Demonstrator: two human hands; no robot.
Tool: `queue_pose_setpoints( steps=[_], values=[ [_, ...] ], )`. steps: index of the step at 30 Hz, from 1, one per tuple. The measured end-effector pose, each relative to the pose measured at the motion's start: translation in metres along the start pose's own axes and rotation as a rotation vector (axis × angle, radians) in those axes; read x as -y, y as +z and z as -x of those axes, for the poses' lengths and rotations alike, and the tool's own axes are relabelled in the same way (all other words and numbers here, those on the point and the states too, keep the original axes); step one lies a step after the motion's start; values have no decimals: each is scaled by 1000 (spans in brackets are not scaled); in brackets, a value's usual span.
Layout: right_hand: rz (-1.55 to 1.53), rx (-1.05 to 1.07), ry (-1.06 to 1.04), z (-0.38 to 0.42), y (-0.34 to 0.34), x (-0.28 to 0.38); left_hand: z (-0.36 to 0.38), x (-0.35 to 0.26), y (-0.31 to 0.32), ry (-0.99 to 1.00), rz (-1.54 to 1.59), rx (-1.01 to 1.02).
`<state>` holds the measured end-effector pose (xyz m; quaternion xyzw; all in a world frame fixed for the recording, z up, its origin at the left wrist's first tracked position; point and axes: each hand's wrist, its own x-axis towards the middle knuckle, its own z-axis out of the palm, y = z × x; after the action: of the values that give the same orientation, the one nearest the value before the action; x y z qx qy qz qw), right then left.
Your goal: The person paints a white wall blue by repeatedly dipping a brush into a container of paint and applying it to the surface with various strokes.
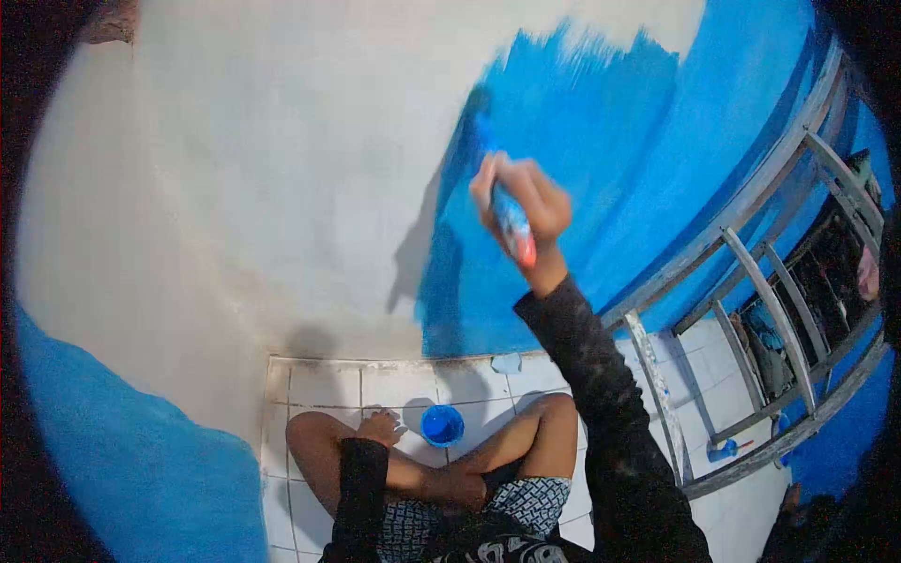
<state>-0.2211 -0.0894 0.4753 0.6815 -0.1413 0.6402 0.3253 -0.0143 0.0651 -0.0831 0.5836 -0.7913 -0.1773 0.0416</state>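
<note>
Up at the wall, my right hand [540,199] is closed around a paintbrush [512,220] with a paint-smeared handle and a red end. The brush tip points at the edge of the blue painted area [591,141] and is smeared by motion; whether the bristles touch cannot be made out. My left hand [380,427] is low by my bent knee, fingers spread towards the tiles and holding nothing. Just to its right, a small tub of blue paint [442,427] stands on the floor in front of my crossed legs.
Bare whitish wall [282,169] extends to the left, with another blue patch [131,450] at lower left. A paint-stained wooden ladder [741,258] leans on my right. White tiles [319,385] cover the floor. Part of another person [798,525] shows at lower right.
</note>
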Motion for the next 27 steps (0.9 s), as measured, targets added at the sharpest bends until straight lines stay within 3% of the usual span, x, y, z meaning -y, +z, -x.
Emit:
queue_pose_setpoints(
  steps=[2, 4, 5, 7, 9, 11, 12, 13, 16, 18, 21, 22, 24, 26, 27],
  values=[
    [-31, 31, 58, 31, -9, 18, 3, 0, -1, 2, -5, 5],
    [-86, 268, 38, 47, -19, 25, 3, -1, -2, 1, -8, 4],
    [-89, 261, 35, 49, -20, 20, 3, -2, -2, 0, -11, 5],
    [-377, 325, 137, 31, -23, 20, 4, -2, -4, -4, -15, 6],
    [-329, 86, 125, -8, -11, 8, 4, -2, -5, -2, -18, 11],
    [-273, 85, 65, -49, -8, -23, 5, -3, -6, 0, -21, 17],
    [-260, 188, 285, -64, -1, -39, 5, -3, -8, 5, -21, 20],
    [-117, -44, -1, -101, 7, -44, 5, -3, -9, 9, -21, 24],
    [23, -80, -80, -127, 9, -60, 5, -1, -8, 9, -22, 25],
    [15, -80, 197, -137, 4, -69, 6, -1, -8, 11, -23, 30],
    [81, -89, 69, -114, 8, -126, 6, -2, -7, 25, -24, 36],
    [87, -80, 69, -108, 11, -115, 4, -1, -5, 26, -23, 37],
    [-136, -255, -261, -90, 18, -65, 3, -1, -3, 28, -26, 38],
    [30, -37, -193, -46, 3, -38, 2, -1, -3, 31, -28, 37],
    [-60, -4, -100, -37, -2, -19, 1, 1, -5, 36, -31, 35]
  ],
)
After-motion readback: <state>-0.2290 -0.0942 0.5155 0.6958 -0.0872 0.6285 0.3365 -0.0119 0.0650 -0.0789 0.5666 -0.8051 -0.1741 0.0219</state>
